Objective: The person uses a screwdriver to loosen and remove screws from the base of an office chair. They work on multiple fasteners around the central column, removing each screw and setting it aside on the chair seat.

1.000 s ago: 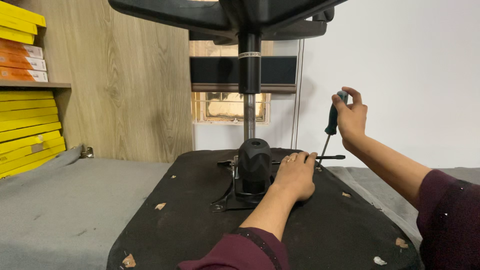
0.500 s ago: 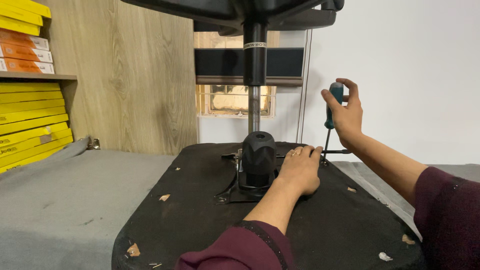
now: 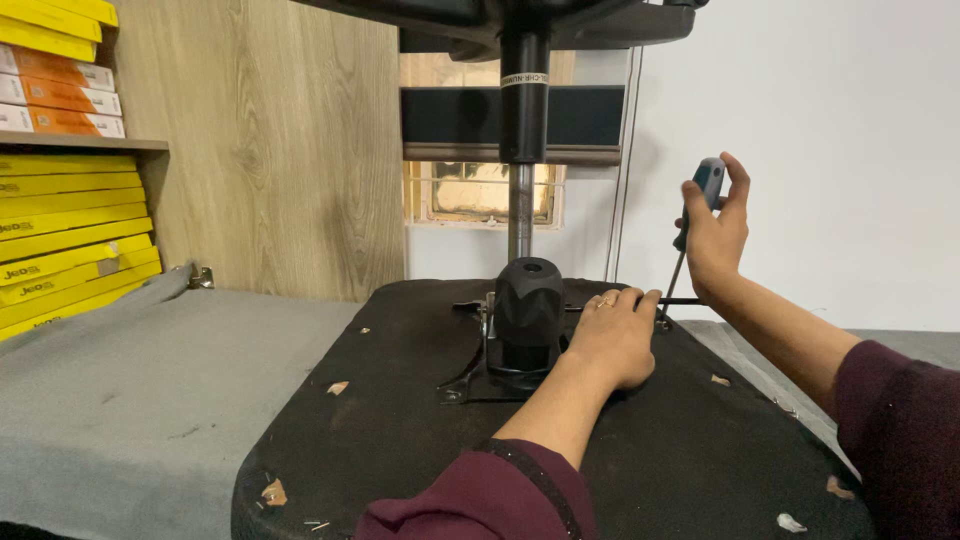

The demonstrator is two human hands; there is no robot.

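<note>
A screwdriver is held nearly upright near the far right edge of the upturned black seat base, its tip set down at the metal mounting plate, so it can be driven straight down. The right hand is closed loosely round the grey handle, fingers partly spread. The left hand lies flat and empty beside the black column cover, steadying the plate. The seat rests on a grey-covered bench.

Stacked flat yellow boxes at far left, under a wooden shelf, leaning slightly, dark print on their edges. Above, on the shelf, orange-and-white boxes topped by more yellow ones. Small white label band around the black column at top centre.
</note>
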